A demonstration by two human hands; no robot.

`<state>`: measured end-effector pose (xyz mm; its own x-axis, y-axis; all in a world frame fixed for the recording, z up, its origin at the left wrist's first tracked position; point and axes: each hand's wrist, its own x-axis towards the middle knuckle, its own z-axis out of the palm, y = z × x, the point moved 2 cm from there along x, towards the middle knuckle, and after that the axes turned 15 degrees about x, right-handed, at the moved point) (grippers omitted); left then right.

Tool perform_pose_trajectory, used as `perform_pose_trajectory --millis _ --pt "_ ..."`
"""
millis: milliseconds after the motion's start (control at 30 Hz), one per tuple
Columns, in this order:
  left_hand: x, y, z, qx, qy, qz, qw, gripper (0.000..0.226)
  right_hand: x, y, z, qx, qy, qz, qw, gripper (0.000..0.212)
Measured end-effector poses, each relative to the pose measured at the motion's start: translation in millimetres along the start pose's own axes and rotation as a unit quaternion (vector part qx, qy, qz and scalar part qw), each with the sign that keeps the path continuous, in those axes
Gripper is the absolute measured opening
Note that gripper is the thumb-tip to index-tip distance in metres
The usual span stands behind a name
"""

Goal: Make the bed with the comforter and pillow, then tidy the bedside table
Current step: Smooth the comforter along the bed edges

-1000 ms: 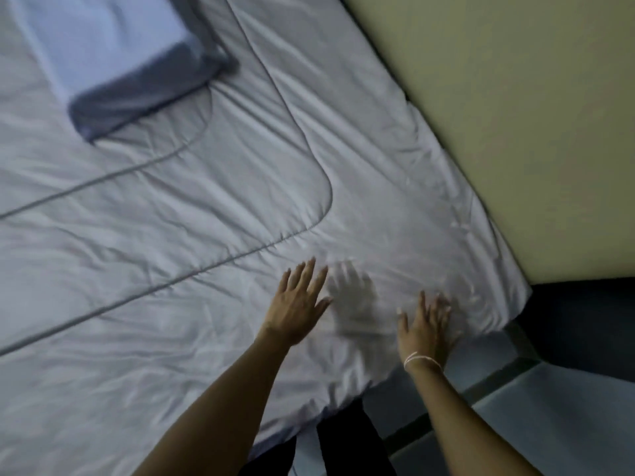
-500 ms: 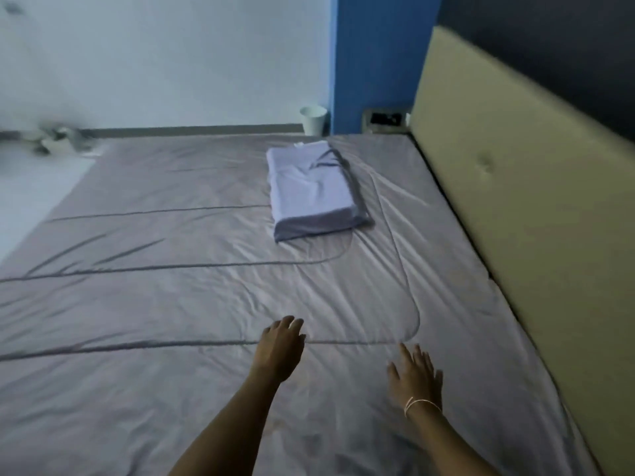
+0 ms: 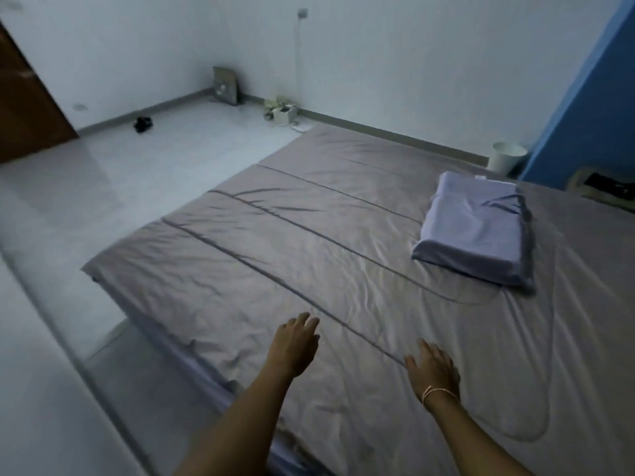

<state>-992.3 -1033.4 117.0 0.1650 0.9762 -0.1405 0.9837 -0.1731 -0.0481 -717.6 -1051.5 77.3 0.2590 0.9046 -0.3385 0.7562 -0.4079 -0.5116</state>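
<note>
Two hands lie flat on the grey comforter (image 3: 309,255), fingers straight, holding nothing: the left hand (image 3: 296,345) near the bed's edge, the right hand (image 3: 433,371) beside it. Farther up, the purple pillow (image 3: 476,228) sits on the comforter. Beyond it, a white bin (image 3: 505,158) stands by the wall.
</note>
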Motion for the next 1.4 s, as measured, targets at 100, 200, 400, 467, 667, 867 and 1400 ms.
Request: perform_pose_trajectory --millis 100,200,400,467,667,867,1400 --pt "-4.0 -47.6 1.1 -0.007 0.002 -0.05 0.999 0.04 8.7 -43.7 24.3 -0.012 -0.022 -0.055 0.998 0.055" --pt "-4.2 -98.7 6.3 -0.009 0.001 -0.088 0.996 0.041 13.2 -85.8 49.2 -0.014 -0.035 -0.084 0.996 0.054" --pt "14.9 -204.0 25.9 -0.016 -0.009 -0.112 0.993 0.042 37.0 -168.2 107.6 -0.027 -0.039 -0.089 0.995 0.056" --pt "24.5 -241.3 33.7 -0.017 -0.011 -0.114 0.993 0.04 42.5 -198.2 135.1 -0.027 -0.049 -0.088 0.995 0.057" --pt "47.2 -335.6 51.3 -0.023 -0.028 -0.12 0.992 0.04 57.2 -287.1 204.0 -0.017 -0.055 -0.102 0.993 0.065" --pt "57.5 -443.4 62.8 -0.031 -0.025 -0.15 0.988 0.041 71.5 -393.4 279.3 -0.033 -0.093 -0.127 0.987 0.066" --pt "69.3 -707.4 109.7 -0.078 -0.036 -0.258 0.962 0.038 115.4 -622.4 458.7 -0.08 -0.191 -0.189 0.96 0.064"
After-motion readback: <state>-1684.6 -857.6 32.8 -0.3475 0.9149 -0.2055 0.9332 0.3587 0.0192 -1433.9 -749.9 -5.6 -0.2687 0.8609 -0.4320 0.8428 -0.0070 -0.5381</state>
